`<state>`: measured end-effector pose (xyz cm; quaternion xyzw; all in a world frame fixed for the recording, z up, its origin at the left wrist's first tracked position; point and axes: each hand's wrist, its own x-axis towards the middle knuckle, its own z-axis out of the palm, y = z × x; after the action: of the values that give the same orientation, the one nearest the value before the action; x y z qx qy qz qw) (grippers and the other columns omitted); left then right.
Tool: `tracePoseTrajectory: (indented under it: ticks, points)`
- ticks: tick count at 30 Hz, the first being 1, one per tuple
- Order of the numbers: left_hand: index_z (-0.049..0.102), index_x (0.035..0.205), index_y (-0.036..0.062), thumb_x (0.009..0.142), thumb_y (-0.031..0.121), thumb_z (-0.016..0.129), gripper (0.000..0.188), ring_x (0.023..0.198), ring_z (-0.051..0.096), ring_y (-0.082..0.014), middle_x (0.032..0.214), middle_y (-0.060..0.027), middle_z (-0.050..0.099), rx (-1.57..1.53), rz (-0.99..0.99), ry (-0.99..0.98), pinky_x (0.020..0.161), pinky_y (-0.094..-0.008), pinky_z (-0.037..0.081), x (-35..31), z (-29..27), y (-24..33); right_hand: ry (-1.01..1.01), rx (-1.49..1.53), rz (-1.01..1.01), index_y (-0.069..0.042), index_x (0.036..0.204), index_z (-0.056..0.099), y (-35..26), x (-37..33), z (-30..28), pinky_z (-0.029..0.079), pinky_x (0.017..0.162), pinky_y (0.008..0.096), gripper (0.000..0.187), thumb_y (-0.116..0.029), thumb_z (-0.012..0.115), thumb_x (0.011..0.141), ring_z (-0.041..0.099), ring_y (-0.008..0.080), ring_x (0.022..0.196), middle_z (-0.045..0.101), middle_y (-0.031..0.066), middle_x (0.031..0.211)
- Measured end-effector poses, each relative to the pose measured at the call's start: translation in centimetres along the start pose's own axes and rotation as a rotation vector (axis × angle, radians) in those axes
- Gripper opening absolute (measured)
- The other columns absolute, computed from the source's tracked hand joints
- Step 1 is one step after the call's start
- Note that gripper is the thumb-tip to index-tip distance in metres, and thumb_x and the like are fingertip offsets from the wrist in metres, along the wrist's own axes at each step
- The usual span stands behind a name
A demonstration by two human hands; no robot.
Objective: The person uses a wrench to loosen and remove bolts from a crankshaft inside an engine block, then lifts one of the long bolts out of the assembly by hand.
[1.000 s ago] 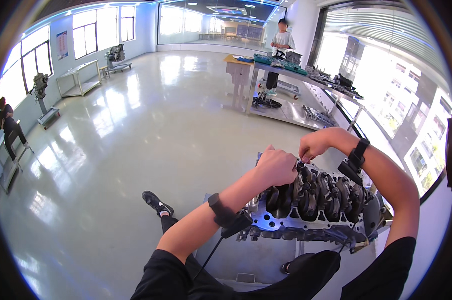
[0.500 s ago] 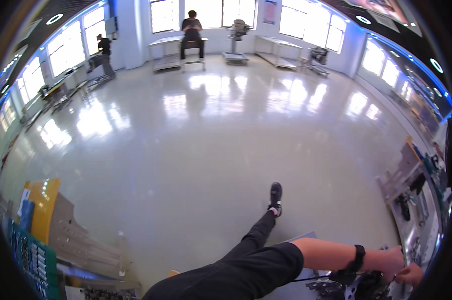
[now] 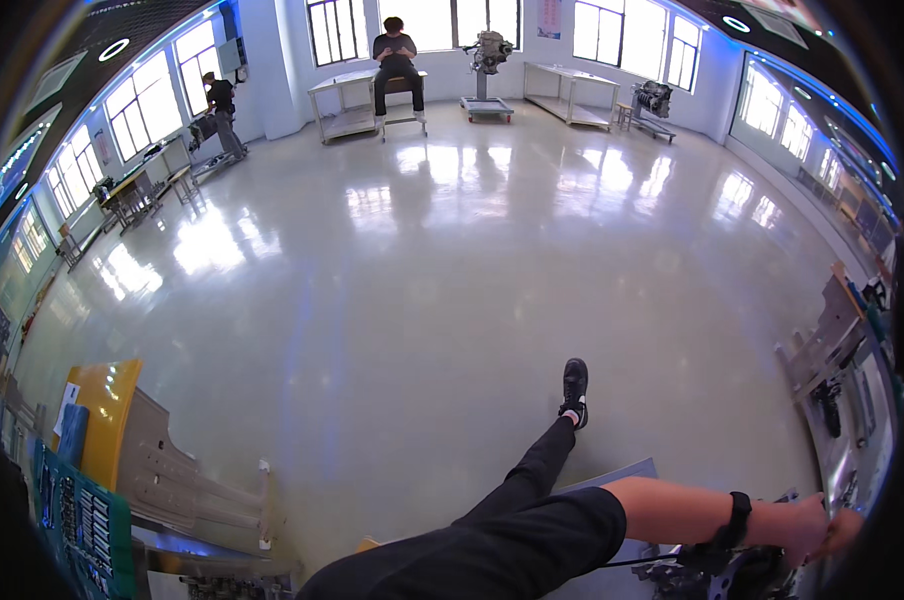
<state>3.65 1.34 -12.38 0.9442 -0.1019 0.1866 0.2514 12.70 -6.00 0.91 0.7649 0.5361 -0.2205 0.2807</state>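
My left arm, in a black sleeve with a dark band on the forearm, reaches across to the lower right. My left hand (image 3: pixel 802 525) is there, its fingers curled downward and partly hidden. Right beside it, seeming to touch it, is my right hand (image 3: pixel 840 532), its fingers bent. What either hand grips is hidden. Below and beside the hands lies a dark metal mechanical assembly (image 3: pixel 687 578) with holes in one plate. A thin black cable runs from the band area toward my sleeve.
At lower left stand a green tray of sockets (image 3: pixel 90 525) and a yellow panel (image 3: pixel 110 410) by a grey metal piece. A cart with parts (image 3: pixel 857 420) is at right. My black shoe (image 3: pixel 574 385) rests on the floor. Far off are two people, workbenches and engines on stands.
The view has shifted slightly, moving the room's contents right in the picture. My right hand has come up closer against my left hand. The seated person remains in place.
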Motion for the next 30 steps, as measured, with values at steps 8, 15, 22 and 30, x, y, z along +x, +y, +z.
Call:
tracePoseTrajectory:
  ticks: [8, 15, 22, 30]
  points:
    - [0.072, 0.077, 0.0215, 0.059, 0.032, 0.067, 0.022, 0.083, 0.064, -0.0183, 0.079, 0.0011, 0.068, 0.094, 0.018, 0.004, 0.094, -0.0387, 0.034, -1.4, -1.0, 0.7, 0.096, -0.371, -0.031, 0.0, 0.092, 0.069, 0.6, 1.1, 0.7, 0.05, 0.073, 0.0413, 0.046, -0.037, 0.08, 0.066, 0.066, 0.0359, 0.081, 0.066, 0.0234, 0.085]
    - [0.074, 0.078, 0.0254, 0.058, 0.031, 0.065, 0.023, 0.087, 0.064, -0.0166, 0.083, 0.0029, 0.069, 0.074, 0.036, 0.006, 0.096, -0.0387, 0.034, -1.3, -0.8, 1.3, 0.357, -0.537, -0.305, -0.005, 0.074, 0.071, -2.3, 1.0, 0.2, 0.047, 0.073, 0.0355, 0.039, -0.037, 0.082, 0.054, 0.061, 0.0305, 0.068, 0.065, 0.0136, 0.069]
    - [0.074, 0.079, 0.0295, 0.059, 0.029, 0.064, 0.022, 0.09, 0.063, -0.0135, 0.089, 0.0048, 0.069, 0.081, 0.003, 0.009, 0.099, -0.0402, 0.032, -1.8, -0.7, 1.2, 0.378, -0.502, -0.455, -0.006, 0.064, 0.068, 1.0, 3.0, 2.0, 0.045, 0.076, 0.0348, 0.039, -0.038, 0.082, 0.047, 0.056, 0.0308, 0.066, 0.06, 0.0102, 0.061]
    - [0.074, 0.081, 0.0285, 0.06, 0.029, 0.065, 0.023, 0.089, 0.063, -0.0149, 0.089, 0.004, 0.069, 0.115, 0.018, -0.01, 0.096, -0.04, 0.035, -1.4, -1.7, 1.4, 0.391, -0.204, -0.218, -0.004, 0.068, 0.07, 2.0, -0.1, 2.3, 0.046, 0.071, 0.0326, 0.034, -0.032, 0.08, 0.052, 0.058, 0.026, 0.065, 0.063, 0.009, 0.064]
